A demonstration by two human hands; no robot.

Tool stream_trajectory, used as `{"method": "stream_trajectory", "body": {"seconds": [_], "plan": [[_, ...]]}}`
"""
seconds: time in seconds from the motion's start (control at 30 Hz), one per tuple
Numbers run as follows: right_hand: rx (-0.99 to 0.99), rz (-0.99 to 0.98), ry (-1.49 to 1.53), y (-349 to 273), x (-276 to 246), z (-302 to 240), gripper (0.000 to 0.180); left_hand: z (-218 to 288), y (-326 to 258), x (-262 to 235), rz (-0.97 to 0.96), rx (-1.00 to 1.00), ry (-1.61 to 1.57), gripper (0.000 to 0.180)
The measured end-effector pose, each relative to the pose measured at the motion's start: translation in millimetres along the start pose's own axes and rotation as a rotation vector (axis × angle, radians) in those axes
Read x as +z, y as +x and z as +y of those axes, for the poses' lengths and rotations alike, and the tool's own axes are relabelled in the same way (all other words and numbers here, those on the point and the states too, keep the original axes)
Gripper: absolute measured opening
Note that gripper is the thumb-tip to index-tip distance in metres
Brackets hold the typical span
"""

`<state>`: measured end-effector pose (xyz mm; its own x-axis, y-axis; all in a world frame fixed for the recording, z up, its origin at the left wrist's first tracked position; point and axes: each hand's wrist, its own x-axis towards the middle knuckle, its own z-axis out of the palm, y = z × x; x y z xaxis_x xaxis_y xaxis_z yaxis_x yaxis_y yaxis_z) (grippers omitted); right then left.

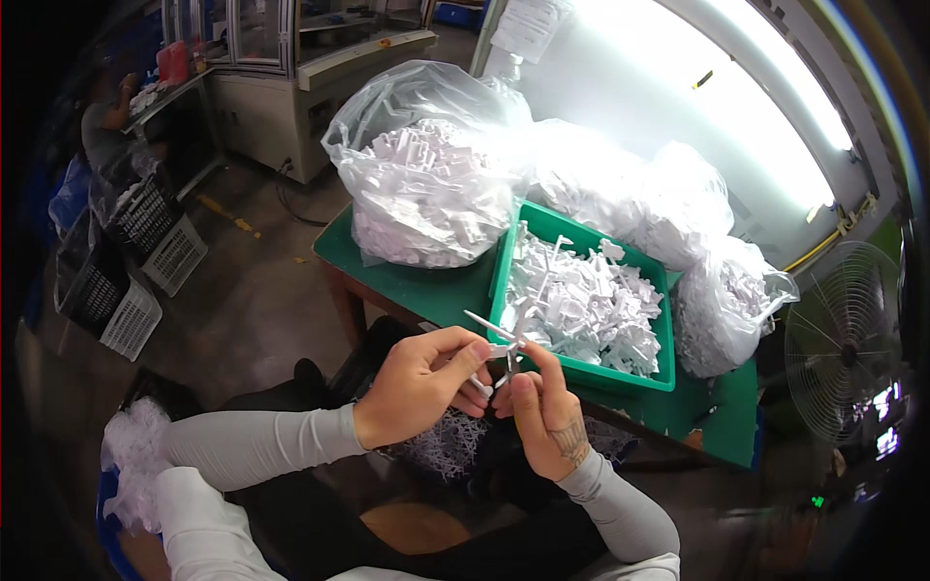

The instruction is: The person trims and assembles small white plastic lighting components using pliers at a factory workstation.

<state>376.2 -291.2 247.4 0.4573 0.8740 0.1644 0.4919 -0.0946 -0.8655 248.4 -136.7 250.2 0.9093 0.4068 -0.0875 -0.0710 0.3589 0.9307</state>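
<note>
In front of the green bin, my left hand (421,380) is closed around a small white plastic piece with thin branching arms (496,329), thumb and forefinger pinching it. My right hand (547,416) meets it from the other side, fingers closed at the piece's lower end. A narrow greyish shape shows between the right fingers; whether it is a tool cannot be made out. Just beyond my hands, the green bin (666,344) is heaped with loose white plastic parts (586,295), some still on thin stems.
Behind the bin, a large clear bag (426,184) of white parts stands on the green table (358,247), with more filled bags (731,300) to the right. Below my hands lies a heap of thin white scraps (446,445). A fan (848,344) stands at right; black crates (145,218) and another person (107,131) at left.
</note>
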Motion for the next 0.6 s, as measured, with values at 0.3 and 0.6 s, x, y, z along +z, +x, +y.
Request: {"method": "stream_trajectory", "body": {"seconds": [0.3, 0.6], "plan": [[0.025, -0.062, 0.042, 0.7, -0.3, 5.1, 0.037, 1.0, 2.1, -2.4, -0.024, -0.071, 0.075, 0.028], [0.060, -0.047, 0.025, 1.8, -1.9, 7.6, 0.033, -7.4, 2.7, 3.0, -0.036, -0.105, 0.036, 0.029]]}}
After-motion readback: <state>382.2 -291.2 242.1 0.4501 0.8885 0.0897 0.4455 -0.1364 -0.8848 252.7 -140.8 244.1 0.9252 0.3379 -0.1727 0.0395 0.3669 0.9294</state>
